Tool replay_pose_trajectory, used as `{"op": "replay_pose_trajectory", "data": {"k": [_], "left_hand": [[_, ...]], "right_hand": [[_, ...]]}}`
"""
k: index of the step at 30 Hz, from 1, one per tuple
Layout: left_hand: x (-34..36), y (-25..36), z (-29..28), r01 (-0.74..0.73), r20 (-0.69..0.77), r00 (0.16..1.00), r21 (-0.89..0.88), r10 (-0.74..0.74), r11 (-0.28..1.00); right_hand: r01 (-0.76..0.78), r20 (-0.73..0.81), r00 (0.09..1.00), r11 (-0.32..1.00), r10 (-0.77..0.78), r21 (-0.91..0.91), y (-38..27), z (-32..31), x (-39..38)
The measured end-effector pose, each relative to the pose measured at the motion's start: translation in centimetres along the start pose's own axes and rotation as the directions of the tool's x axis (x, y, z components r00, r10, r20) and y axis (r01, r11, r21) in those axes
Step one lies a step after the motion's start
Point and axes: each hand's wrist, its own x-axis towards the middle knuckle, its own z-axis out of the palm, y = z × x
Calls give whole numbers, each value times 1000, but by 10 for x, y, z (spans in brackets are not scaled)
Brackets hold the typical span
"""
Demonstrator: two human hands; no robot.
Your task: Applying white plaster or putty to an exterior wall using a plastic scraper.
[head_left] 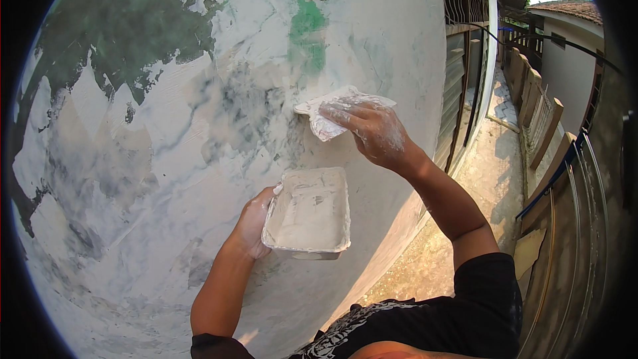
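My left hand (251, 225) grips the left side of a rectangular tub (348, 216), its fingers going out of sight behind it. Pale, wet-looking putty (309, 216) lies inside and crusts the rim. Above and to the right, my right hand (375, 129), smeared white, is closed on a flat putty scraper (329, 126) thickly coated in white. The scraper is against or very near the wall (266, 40); I cannot tell if it touches. White and grey patches cover much of the wall, with bare green paint (308, 33) above the scraper and a dark green area at upper left.
Right of the wall are a barred window (465, 0) and a louvred panel (452, 86). A narrow concrete path (492, 153) runs beside it. Along the far side stand a fence (531, 103) and several long thin poles (575, 226). A dark cable (565, 43) crosses at upper right.
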Motion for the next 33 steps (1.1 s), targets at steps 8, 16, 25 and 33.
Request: {"op": "replay_pose_trajectory", "data": {"k": [8,16,25,33], "left_hand": [[7,-1,-5,37,105,994,-74,-29,997],[6,2,-1,55,136,990,-153,-34,987],[5,2,-3,-1,209,977,-158,34,988],[6,-1,4,-27,128,991,-33,31,999]], "right_hand": [[34,-431,902,999,-15,37,38,-4,82],[-243,-132,954,952,269,187,-7,59,6],[-40,-205,977,993,63,113,35,-11,14],[40,-453,891,999,-29,15,81,-27,133]]}}
